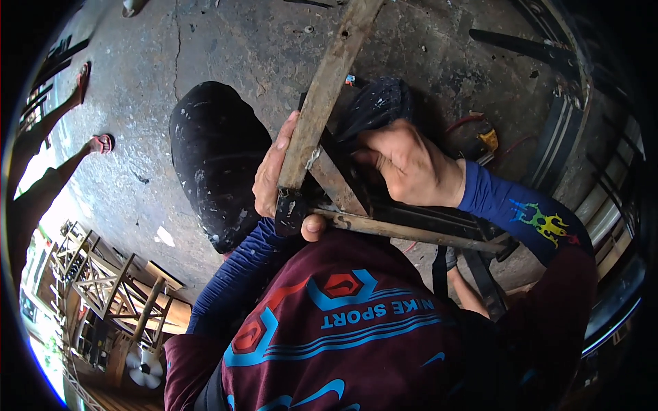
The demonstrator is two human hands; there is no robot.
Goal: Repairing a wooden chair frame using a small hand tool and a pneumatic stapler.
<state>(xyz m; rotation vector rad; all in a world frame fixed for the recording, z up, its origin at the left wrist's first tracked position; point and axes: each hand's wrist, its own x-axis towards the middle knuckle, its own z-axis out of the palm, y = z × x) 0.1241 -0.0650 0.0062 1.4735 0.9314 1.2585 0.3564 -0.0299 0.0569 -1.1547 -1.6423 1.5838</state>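
**Left hand [269, 179] clasped around the corner of an angular frame of worn, brown, scuffed bars with black sides [323, 103]**

Your left fingers lie along the outer side of the long bar, with the thumb showing below the corner, so that grip is closed on the frame. Your right hand [415, 164] is curled at the inner side of the frame; its fingertips are hidden, so whether it pinches anything cannot be told.

You have the frame in front of your torso, reaching out between your knees in paint-spattered black trousers [218, 157]. Its bars look like wood, though the wear makes that hard to swear to. Expect it to be stiff and moderately heavy, with the long bar likely to tip outward. Its dry, rough faces should not slip much, but edges could scratch or splinter. The corner, where the short slanted brace [339, 183] stands close by, seems the firmest place to hold; one bar's far end would give you less control.

Beneath you spreads a stained, cracked grey concrete floor [253, 41]. Near your right forearm lies a yellow-and-black tool [488, 140] beside a thin red cord [460, 124]. Farther left are another person's feet in reddish sandals [102, 143], and, lower down, a lattice of brown wooden pieces [99, 281].
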